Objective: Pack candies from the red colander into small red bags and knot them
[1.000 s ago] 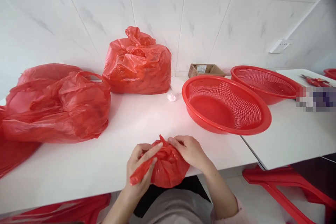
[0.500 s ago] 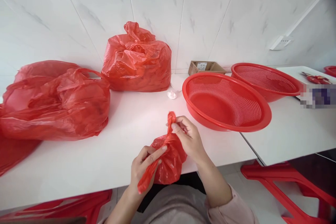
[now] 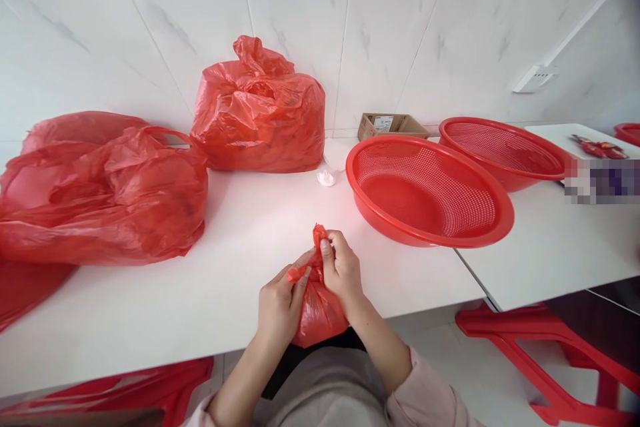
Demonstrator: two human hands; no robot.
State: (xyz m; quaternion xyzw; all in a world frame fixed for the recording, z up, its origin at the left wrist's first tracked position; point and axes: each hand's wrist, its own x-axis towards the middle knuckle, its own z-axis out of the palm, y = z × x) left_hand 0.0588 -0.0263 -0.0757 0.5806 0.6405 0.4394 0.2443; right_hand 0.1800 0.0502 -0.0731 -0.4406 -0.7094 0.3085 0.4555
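Note:
A small red plastic bag [image 3: 323, 317] hangs at the table's front edge, its contents hidden. My left hand [image 3: 281, 300] is closed on one twisted end of the bag, with the tip poking out to the left between the fingers. Pinched in my right hand [image 3: 343, 263] is the other twisted end, which points up and away from me. Both hands are close together over the gathered neck of the bag.
Large filled red bags [image 3: 105, 200] lie on the left, and another red bag [image 3: 260, 120] stands against the wall. To the right are two red perforated baskets [image 3: 430, 193], a cardboard box [image 3: 393, 125] and a crumpled white scrap [image 3: 326, 177]. A red stool [image 3: 500, 330] is below.
My hands have drawn nearer to each other. The left-hand end of the bag, which pointed down toward me, is now folded up and mostly inside my left hand.

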